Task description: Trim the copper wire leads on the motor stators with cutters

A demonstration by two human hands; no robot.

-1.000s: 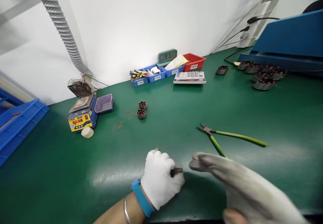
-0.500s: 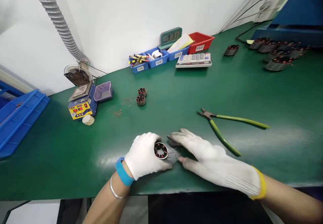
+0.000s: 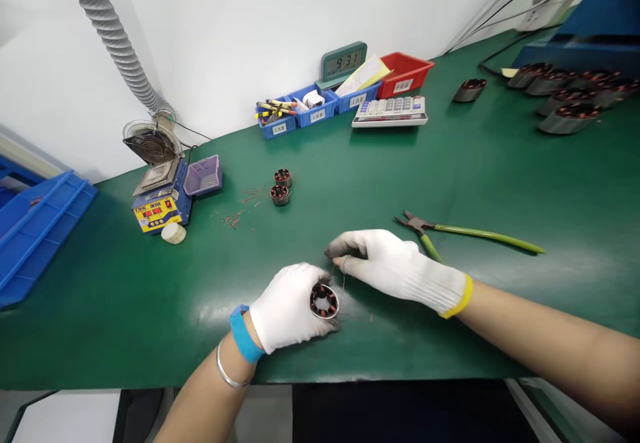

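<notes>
My left hand (image 3: 293,306), in a white glove, is wrapped around a motor stator (image 3: 313,312) with copper windings inside its metal ring. The stator's open end faces up, just above the table. Above and to the right of it, my gloved right hand (image 3: 383,263) pinches a thin copper wire (image 3: 344,280) between thumb and fingers. Diagonal cutters (image 3: 419,222) with long green handles lie spread beyond my right hand, which hides part of one handle. Two small stators (image 3: 280,195) stand farther off on the green table (image 3: 225,330).
Copper wire scraps (image 3: 233,218) lie near a blue-and-yellow soldering pot (image 3: 159,213) and a purple tray (image 3: 203,175). Along the wall are blue bins (image 3: 317,116), a red bin (image 3: 406,83), a clock (image 3: 345,62) and a calculator (image 3: 391,111). Several larger stators (image 3: 570,118) stand at far right.
My right hand has moved up and away from the table edge, and its spread fingers have closed into a pinch on the wire. My left hand still holds the stator, slightly farther right.
</notes>
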